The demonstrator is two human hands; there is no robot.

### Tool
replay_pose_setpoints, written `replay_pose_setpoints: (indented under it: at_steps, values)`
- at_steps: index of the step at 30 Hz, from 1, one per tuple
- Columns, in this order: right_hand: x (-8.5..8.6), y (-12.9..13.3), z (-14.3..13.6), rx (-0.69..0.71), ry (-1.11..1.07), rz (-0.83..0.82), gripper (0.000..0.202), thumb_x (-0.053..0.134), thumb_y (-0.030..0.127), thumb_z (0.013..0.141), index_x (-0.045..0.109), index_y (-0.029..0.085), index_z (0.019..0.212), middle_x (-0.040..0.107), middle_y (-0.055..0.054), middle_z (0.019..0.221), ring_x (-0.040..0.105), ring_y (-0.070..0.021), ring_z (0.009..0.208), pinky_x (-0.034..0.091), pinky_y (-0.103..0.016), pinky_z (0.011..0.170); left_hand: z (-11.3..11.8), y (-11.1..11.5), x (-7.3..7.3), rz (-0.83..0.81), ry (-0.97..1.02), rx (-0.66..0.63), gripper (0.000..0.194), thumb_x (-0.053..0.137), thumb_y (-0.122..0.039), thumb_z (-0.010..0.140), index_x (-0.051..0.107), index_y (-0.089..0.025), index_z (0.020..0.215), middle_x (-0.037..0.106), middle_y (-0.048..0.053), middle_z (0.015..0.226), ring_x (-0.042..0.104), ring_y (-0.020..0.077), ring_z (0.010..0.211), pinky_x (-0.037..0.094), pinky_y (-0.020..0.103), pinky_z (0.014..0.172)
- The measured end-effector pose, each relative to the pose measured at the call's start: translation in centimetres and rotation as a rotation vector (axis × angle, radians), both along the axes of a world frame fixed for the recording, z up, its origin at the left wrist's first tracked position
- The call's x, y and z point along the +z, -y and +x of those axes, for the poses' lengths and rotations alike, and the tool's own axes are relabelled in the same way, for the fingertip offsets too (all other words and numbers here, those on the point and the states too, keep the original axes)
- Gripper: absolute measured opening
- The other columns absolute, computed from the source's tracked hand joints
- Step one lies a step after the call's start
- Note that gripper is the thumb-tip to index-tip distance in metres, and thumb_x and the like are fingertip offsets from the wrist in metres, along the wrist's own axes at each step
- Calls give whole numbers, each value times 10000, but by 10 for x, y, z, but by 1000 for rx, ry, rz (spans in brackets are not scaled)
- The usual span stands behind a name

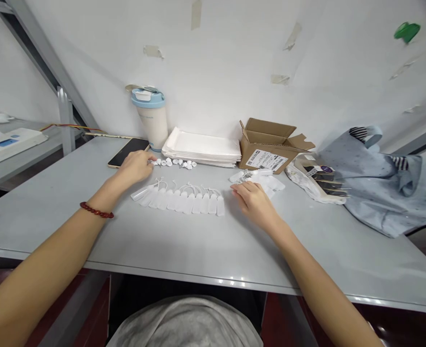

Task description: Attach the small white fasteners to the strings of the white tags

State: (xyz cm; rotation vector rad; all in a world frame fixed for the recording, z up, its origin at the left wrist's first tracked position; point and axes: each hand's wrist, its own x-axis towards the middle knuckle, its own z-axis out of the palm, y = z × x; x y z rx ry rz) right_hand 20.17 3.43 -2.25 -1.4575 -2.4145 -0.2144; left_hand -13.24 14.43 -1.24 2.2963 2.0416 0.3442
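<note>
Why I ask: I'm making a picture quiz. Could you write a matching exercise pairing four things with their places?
1. Tall cream cup with blue lid
2. Open brown cardboard box
3. Red beaded bracelet
4. Flat black-screened phone

A. Around the wrist of the left hand
B. Partly hidden by the left hand
C. Right of the flat white stack
D. Between phone and stack

Pairs: 1-D, 2-C, 3-A, 4-B

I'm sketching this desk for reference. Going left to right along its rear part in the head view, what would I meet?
Smartphone, blue-lidded tumbler, stack of white envelopes, open cardboard box, clear-wrapped package, light blue cloth.
</note>
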Motion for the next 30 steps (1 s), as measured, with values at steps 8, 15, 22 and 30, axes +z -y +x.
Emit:
replay_pose_setpoints:
  at_steps: [8,15,22,30]
  values:
    - [0,14,-19,2,-91,-105,247,408,208,940,647,149,917,662,-77,818,581,-180,732,371,-277,606,1,-1,-7,56,33,-8,316,517,-244,687,710,-178,928,728,111,867,658,311,860,473,369,812]
    - [-1,16,-26,-124,-202,-251,173,542,311,883,615,154,882,692,-45,749,580,-149,584,366,-263,556,0,-1,-7,10,15,-2,340,509,-199,681,711,-175,953,725,125,887,656,310,890,463,345,804]
    - [-1,17,-29,-210,-335,-362,181,578,329,835,633,161,800,684,-29,655,586,-145,574,385,-252,559,-3,5,-2,-15,-29,-39,267,522,-211,723,705,-126,898,708,149,877,633,299,844,439,339,715]
    - [-3,17,-35,-342,-406,-360,299,563,349,773,563,186,522,609,-15,504,526,-139,493,329,-248,488,-6,4,-6,12,5,-32,141,570,-218,711,669,-119,731,646,92,714,535,205,632,358,287,584]
